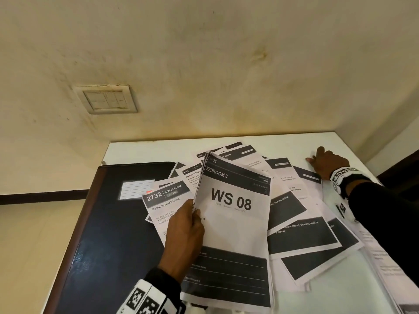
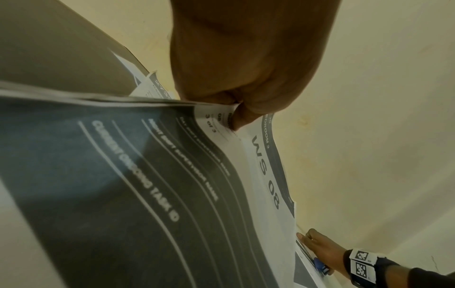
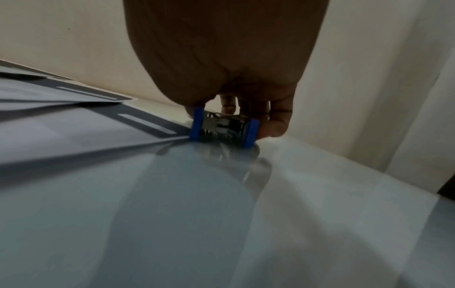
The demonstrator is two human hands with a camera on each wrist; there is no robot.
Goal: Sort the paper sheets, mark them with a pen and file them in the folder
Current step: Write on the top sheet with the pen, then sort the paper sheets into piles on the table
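Note:
My left hand [image 1: 188, 232] grips a stack of paper sheets [image 1: 233, 223] by its left edge and holds it tilted up above the table; the top sheet reads "BEDROOM 3, WS 08". In the left wrist view the thumb pinches the stack [image 2: 246, 155]. A closed dark blue folder [image 1: 108, 223] with a brown spine and white label lies at the left. Several loose sheets [image 1: 301, 234] lie fanned across the table. My right hand [image 1: 326, 163] reaches to the far right of the table, its fingers around a small blue and metal object [image 3: 224, 130]. No pen is visible.
The white table [image 1: 294, 141] stands in a corner, with a wall behind and to the right. A sheet headed "2732 LIVING ROOM" [image 1: 163, 200] overlaps the folder's right edge. More sheets [image 1: 385, 268] hang over the table's right side. A switch plate [image 1: 106, 99] is on the wall.

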